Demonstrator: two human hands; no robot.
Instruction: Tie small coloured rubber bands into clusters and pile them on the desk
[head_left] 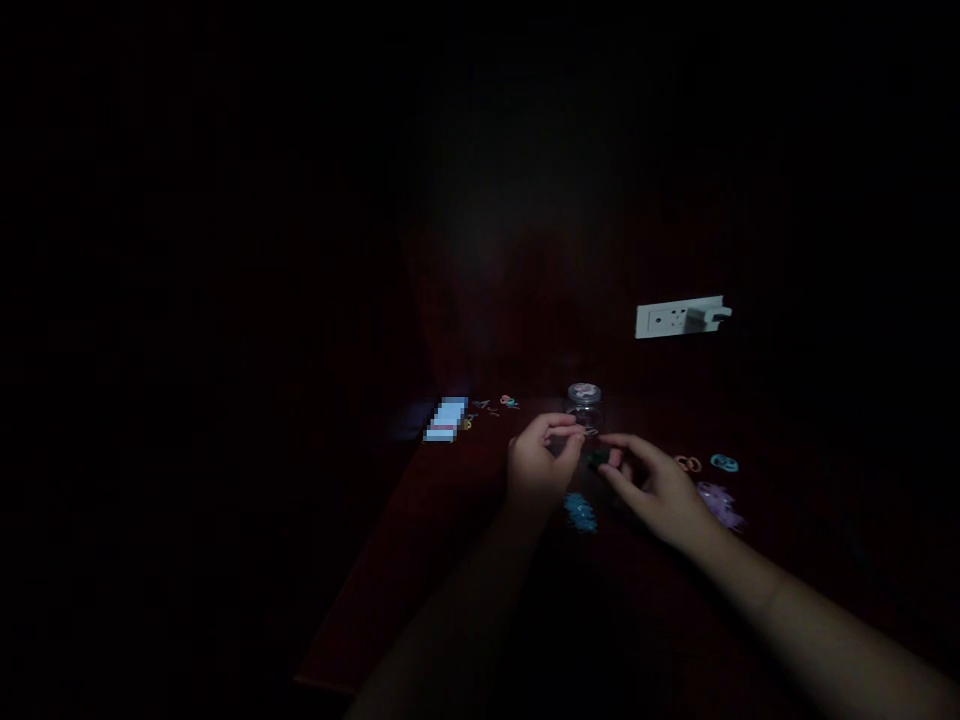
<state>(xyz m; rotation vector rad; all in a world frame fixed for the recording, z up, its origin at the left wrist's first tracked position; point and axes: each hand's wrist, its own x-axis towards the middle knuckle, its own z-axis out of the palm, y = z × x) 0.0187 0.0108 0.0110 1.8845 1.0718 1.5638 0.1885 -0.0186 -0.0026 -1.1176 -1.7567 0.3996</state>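
Note:
My left hand (544,462) is closed in a pinch, with a small pale looped piece (591,431) at its fingertips. My right hand (654,490) curls its thumb and fingers around a small dark green piece (598,458); the dim light hides its exact kind. Just behind both hands stands a clear jar (583,408) with a lid. Below the fingers lies a pile of small blue pieces (580,512). Beside my right wrist are a pile of purple pieces (718,505), some orange rings (687,464) and light blue rings (724,463).
A phone (446,418) with a lit screen lies at the table's left edge. Several small coloured pieces (510,402) are scattered to its right. On the wall is a white socket (660,320) with a plug in it. The dark red table (420,540) fades into darkness.

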